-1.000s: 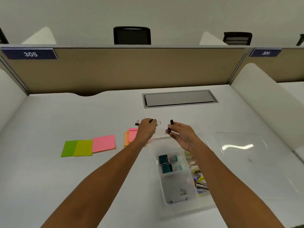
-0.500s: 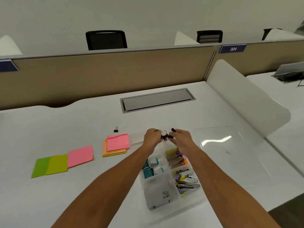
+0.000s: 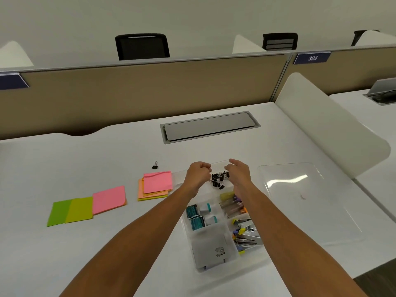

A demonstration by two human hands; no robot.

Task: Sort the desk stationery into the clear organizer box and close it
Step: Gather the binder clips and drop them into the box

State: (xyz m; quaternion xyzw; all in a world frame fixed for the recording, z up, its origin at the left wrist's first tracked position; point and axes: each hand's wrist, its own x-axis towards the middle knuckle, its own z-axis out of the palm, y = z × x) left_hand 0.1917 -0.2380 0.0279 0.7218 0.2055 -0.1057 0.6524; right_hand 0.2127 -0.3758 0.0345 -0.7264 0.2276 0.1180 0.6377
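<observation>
The clear organizer box [image 3: 225, 268] lies open on the white desk under my forearms. Its far compartment holds a pile of black binder clips [image 3: 218, 180]. My left hand [image 3: 197, 174] is curled at the pile's left edge, its fingers against the clips' wire handles. Over the right edge of the pile arches my right hand [image 3: 239, 172], fingers apart. One more binder clip [image 3: 155, 165] stands alone on the desk. The box's clear lid [image 3: 300, 196] lies flat to the right. Sticky notes lie at left: an orange-pink stack [image 3: 157, 185], a pink pad [image 3: 109, 199], green pads [image 3: 70, 211].
Nearer compartments hold teal correction tapes [image 3: 200, 215], highlighters [image 3: 232, 205], staplers [image 3: 246, 234] and a grey case [image 3: 211, 249]. A grey cable hatch [image 3: 210, 126] sits behind. A white divider [image 3: 332, 129] bounds the right side; the desk edge drops away at lower right.
Both hands have come together over the box's far compartment, and the clips they carried now sit bunched there. The view has swung right.
</observation>
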